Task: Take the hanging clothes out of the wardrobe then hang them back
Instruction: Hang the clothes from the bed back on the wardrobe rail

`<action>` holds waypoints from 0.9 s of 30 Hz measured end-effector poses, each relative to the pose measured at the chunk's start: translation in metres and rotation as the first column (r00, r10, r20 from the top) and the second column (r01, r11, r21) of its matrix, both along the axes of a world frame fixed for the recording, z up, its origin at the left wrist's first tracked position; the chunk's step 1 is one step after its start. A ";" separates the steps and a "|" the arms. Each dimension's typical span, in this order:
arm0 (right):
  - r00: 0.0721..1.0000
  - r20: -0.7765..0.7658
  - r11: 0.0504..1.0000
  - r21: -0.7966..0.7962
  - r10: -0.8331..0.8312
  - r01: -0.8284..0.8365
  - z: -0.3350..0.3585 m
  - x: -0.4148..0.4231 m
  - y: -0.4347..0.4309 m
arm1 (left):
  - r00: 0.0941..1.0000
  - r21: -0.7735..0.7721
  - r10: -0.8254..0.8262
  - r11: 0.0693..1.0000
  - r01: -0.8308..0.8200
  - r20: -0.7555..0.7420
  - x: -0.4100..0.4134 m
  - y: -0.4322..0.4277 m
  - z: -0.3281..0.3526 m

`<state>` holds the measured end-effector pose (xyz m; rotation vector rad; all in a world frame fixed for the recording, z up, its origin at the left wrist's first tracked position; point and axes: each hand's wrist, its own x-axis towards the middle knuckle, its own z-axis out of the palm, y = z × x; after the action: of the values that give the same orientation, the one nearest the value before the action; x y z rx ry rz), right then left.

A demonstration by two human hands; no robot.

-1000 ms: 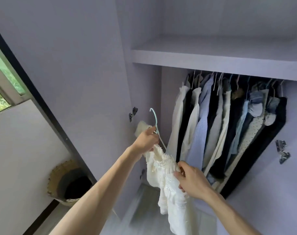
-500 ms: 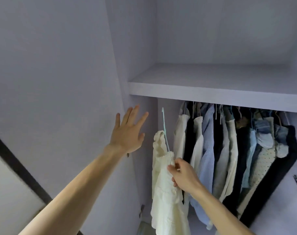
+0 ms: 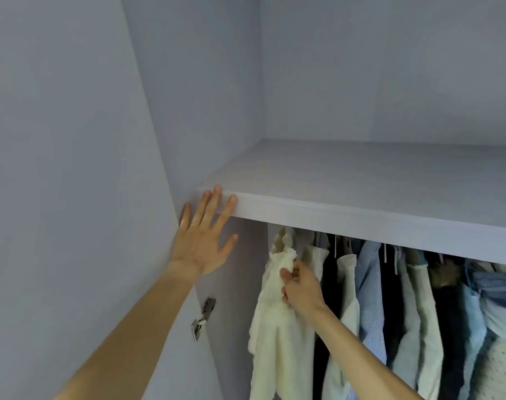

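The left hand [image 3: 201,249] is flat and spread out, and its fingertips [image 3: 217,192] touch the front edge of the shelf [image 3: 361,186]. The right hand [image 3: 302,287] pinches the white frilly top [image 3: 274,330] near its upper end. The top is at the left end of the hanging clothes [image 3: 419,298] under the shelf.
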<state>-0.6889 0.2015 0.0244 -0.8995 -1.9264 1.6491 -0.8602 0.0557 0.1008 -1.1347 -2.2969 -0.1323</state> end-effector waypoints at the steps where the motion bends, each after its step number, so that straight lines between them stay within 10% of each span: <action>1: 1.000 -0.011 1.000 0.002 -0.019 0.019 -0.001 -0.009 0.008 | 1.000 0.026 0.002 1.000 -0.002 0.000 -0.002 0.003 -0.004; 18: 0.982 0.112 0.988 0.046 -0.151 0.147 -0.060 -0.052 0.049 | 1.000 0.055 -0.009 0.998 0.008 0.023 -0.012 0.007 -0.014; 27: 0.986 0.167 0.983 0.177 0.018 -0.047 -0.063 -0.016 0.056 | 0.999 0.064 0.010 0.998 -0.013 0.039 -0.005 0.006 -0.014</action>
<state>-0.7054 0.2573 -0.0384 -0.9617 -2.1720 1.4282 -0.8654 0.0621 0.0868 -1.0953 -2.3158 -0.2240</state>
